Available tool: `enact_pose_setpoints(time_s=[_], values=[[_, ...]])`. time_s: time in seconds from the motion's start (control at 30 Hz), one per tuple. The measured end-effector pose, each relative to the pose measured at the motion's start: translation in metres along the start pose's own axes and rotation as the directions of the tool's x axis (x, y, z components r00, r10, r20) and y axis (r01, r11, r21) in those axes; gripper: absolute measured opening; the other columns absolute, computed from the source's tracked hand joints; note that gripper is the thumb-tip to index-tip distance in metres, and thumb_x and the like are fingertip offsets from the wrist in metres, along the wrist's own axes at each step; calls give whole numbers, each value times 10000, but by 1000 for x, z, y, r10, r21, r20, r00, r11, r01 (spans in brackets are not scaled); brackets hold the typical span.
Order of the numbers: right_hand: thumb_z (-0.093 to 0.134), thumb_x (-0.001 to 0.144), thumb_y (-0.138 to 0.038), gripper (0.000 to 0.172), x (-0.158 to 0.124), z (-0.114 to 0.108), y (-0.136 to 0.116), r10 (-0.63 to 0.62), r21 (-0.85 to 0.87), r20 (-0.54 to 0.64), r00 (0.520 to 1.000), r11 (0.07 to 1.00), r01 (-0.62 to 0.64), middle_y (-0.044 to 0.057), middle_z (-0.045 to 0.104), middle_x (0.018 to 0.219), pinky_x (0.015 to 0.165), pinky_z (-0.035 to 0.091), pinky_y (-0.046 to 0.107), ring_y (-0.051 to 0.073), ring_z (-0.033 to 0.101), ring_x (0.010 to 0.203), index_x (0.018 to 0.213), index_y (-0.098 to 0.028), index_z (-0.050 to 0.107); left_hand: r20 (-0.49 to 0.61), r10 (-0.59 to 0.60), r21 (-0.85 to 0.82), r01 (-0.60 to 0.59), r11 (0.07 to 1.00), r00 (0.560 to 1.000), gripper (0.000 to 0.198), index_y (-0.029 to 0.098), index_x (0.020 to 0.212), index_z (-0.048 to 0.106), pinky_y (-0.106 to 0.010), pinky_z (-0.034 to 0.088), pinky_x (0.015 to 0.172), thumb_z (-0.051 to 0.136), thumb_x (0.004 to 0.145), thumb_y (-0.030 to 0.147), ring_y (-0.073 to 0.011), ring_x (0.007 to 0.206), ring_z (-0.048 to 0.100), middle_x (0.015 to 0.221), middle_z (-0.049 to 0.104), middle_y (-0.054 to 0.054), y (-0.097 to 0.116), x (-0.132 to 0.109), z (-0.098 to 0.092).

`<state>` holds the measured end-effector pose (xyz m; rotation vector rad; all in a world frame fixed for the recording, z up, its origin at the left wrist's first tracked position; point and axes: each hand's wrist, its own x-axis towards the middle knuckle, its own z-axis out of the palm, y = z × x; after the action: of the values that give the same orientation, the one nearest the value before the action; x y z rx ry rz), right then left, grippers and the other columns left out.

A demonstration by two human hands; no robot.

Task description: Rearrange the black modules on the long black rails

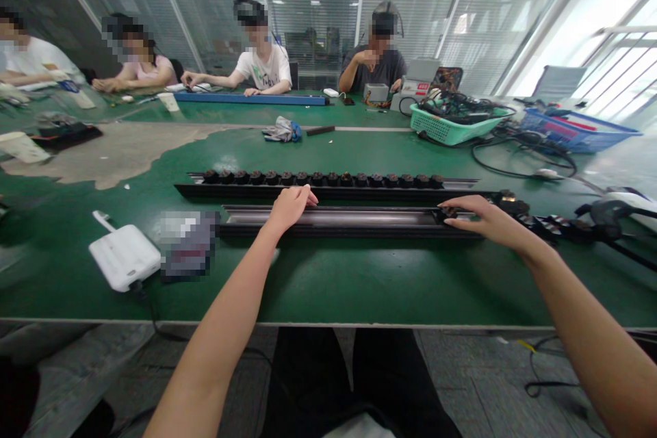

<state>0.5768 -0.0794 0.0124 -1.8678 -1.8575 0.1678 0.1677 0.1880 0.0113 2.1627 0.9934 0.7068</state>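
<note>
In front of me lies a long black channel rail with a shiny grey inside. My left hand is closed over its far edge, left of the middle; some of its fingertips are hidden. Near the rail's right end, my right hand pinches a small black round part between thumb and fingers, inside the channel. Just behind is a second black rail, holding a row of several similar dark parts.
More dark parts lie to the right. On the left are a white device with a cable and a dark packet. A green basket, blue basket and gloves are farther back. Several people sit across the table.
</note>
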Motion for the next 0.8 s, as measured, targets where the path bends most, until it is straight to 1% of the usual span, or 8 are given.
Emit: enact_pose_setpoints(time_s=[0.17,0.47,0.63,0.8], values=[[640,840,-614,480,-5,-6,12,21,-49,6,1000,999,-21,48,691,1273,1120,402,531,311,563,1242,1216,-317,681,1,0,14,0,1000,1000,573,196,806,766,-319,537,862,308,975,496,-213,858,727,837,778,-56,1,0,0],[631,838,-605,489,-12,-14,24,38,-56,13,999,998,-37,56,700,1257,1113,394,546,321,559,1245,1223,-310,683,-1,0,-2,0,1000,1000,564,186,802,763,-331,536,869,321,969,493,-216,856,726,830,776,-63,2,-1,0],[631,846,-592,495,-16,-24,31,59,-75,42,997,996,-56,78,682,1298,1119,362,523,321,545,1253,1232,-284,671,-4,2,-10,-2,1000,1000,555,189,802,762,-313,537,843,323,976,481,-210,852,726,829,775,-58,4,-1,0],[624,845,-584,488,-21,-34,40,72,-118,58,996,991,-65,90,700,1262,1116,338,480,320,557,1235,1223,-280,676,1,-1,17,1,1000,1000,560,197,804,764,-313,534,850,315,978,483,-211,866,724,834,776,-54,3,-1,0]])
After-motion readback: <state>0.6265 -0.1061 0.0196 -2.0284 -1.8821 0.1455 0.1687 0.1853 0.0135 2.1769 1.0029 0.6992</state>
